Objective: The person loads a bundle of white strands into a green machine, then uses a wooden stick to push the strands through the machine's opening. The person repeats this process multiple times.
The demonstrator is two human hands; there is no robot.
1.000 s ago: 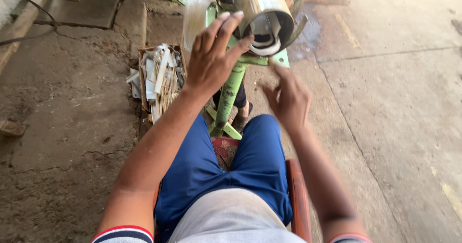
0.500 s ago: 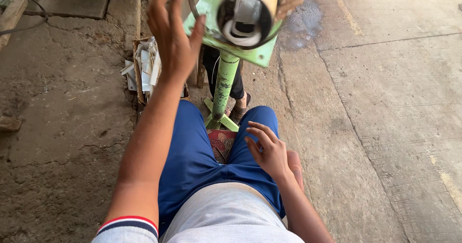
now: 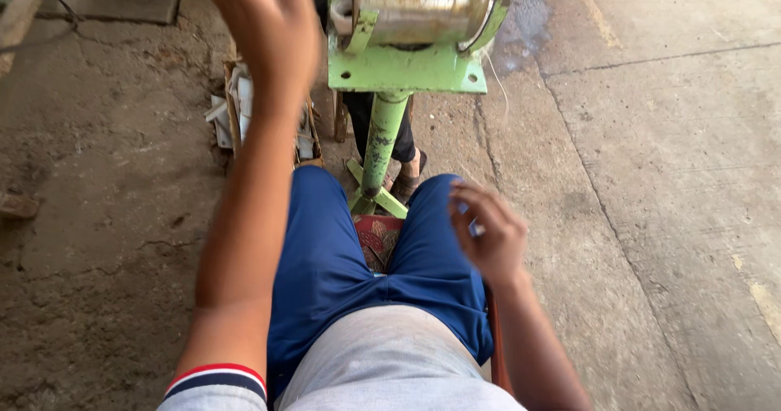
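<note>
I sit astride a seat with a patterned cushion (image 3: 376, 238), facing a green machine stand (image 3: 382, 146) that carries a rusty metal drum (image 3: 419, 4). My left hand (image 3: 268, 28) is raised high beside the drum's left end, fingers spread and partly cut off by the top edge, blurred, holding nothing that I can see. My right hand (image 3: 486, 232) hovers low over my right thigh, fingers loosely curled and apart, empty.
A wooden crate of pale flat pieces (image 3: 244, 118) sits on the ground left of the stand. Another person's foot and dark trouser leg (image 3: 407, 167) stand behind the post. Rough dirt lies to the left, concrete floor (image 3: 651, 175) to the right.
My left hand has risen toward the top of the view beside the drum. My right hand dropped from near the machine to my right thigh. The camera tilted closer to the stand.
</note>
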